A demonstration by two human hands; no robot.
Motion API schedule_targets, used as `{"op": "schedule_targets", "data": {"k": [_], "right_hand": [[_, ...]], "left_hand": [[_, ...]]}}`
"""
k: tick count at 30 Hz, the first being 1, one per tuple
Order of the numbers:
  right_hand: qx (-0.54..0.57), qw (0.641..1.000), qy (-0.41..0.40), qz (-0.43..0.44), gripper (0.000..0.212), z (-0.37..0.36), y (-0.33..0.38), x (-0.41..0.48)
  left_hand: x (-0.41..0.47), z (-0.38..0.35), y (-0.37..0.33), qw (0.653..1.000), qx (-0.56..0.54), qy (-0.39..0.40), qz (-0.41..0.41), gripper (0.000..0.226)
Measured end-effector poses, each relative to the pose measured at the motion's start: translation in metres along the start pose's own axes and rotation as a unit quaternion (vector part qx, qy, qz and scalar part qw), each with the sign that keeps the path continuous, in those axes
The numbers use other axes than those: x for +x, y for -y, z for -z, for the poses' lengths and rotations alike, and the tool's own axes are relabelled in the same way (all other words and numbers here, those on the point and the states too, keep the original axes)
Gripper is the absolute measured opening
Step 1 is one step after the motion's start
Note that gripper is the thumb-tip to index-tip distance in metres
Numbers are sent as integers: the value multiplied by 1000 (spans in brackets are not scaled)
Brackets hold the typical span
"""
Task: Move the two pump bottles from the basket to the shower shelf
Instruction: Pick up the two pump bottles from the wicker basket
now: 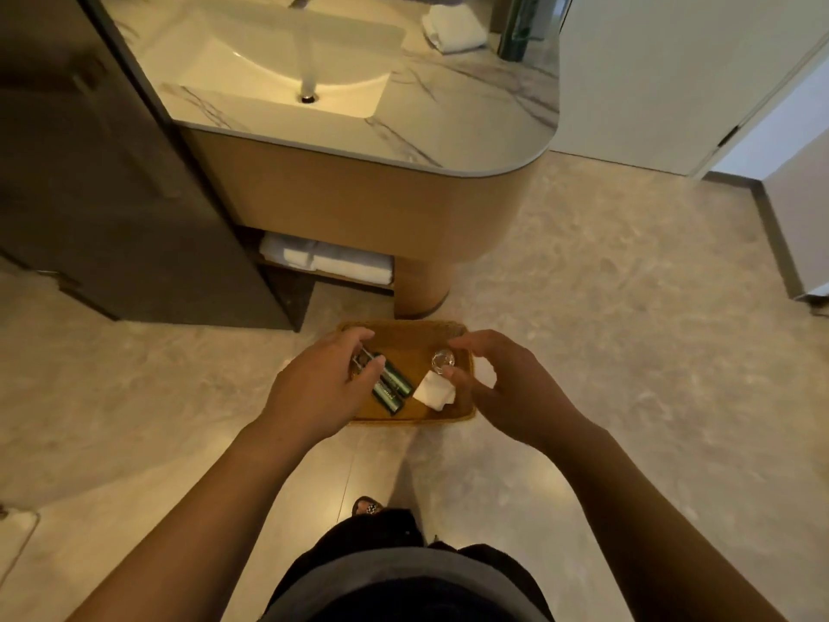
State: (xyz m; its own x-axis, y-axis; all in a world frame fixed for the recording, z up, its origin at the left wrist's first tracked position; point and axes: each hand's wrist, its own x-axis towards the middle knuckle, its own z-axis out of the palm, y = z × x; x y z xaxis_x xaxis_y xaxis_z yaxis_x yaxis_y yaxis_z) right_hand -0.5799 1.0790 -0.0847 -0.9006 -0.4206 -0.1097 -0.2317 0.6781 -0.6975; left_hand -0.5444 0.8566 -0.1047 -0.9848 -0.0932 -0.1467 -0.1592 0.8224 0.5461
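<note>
A woven brown basket (406, 333) sits on the floor in front of the vanity. Two dark green pump bottles (391, 388) lie side by side in its left half, pump heads toward the far left. My left hand (320, 388) hovers over the pump ends with fingers spread and curled; I cannot tell if it touches them. My right hand (507, 388) hangs open over the basket's right edge, holding nothing. A clear glass (443, 361) and a folded white cloth (433, 392) lie in the basket between my hands. No shower shelf shows in this view.
A rounded vanity (359, 204) with a marble top and sink (287, 60) stands just beyond the basket, folded towels (332, 262) on its lower shelf. A dark glass panel (112, 195) rises at left. A white door (650, 83) is at the right. My foot (368, 506) is below.
</note>
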Motion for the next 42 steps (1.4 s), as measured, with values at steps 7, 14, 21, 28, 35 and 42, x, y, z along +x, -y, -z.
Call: {"op": "schedule_targets", "data": {"k": [7,14,21,28,35,42], "right_hand": [[17,999,9,43,24,7,-1,54],[-13,992,82,93,38,20,-23,105],[41,967,225,113,35,54,-70,185],[15,924,315,217,36,79,-110,236],[24,910,378,168,37,45,-134,239],[7,930,339,139,40,-16,-159,256]], "left_hand": [[42,6,3,1000,7,-15,9,43],[62,-7,-4,997,-3,-37,65,40],[95,-41,-45,973,-21,-94,212,41],[115,-74,-97,942,-46,-98,317,44],[131,-89,-76,938,-36,-84,335,43],[157,-132,-8,951,-56,-72,295,45]]}}
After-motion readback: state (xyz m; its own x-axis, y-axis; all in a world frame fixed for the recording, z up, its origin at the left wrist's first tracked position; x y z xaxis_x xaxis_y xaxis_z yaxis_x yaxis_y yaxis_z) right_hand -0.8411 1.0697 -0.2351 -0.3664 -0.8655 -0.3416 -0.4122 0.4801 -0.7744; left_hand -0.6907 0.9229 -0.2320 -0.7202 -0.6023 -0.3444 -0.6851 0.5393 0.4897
